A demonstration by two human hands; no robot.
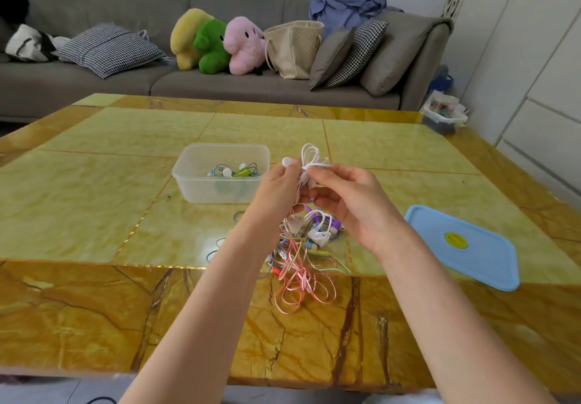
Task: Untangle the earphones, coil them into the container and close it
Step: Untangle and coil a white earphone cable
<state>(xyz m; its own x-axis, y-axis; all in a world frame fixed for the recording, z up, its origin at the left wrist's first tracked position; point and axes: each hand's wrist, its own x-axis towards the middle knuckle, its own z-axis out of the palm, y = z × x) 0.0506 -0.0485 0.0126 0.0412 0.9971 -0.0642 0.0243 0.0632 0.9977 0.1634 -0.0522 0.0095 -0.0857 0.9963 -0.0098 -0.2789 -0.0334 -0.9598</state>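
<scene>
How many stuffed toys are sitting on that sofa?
3, side by side in the middle of the sofa: a yellow plush on the left, a green plush in the middle, and a pink plush on the right beside a beige tote bag. Others may be hidden.

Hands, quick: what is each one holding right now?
Left hand: pinches the coiled white earphone cable, one white earbud beside its fingertips.
Right hand: pinches the same white cable, above the tangled pile of coloured earphones.

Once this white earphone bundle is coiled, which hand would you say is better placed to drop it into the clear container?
Probably the left hand: it grips the white earphone bundle right beside the open container, while the right hand is farther away.
</scene>
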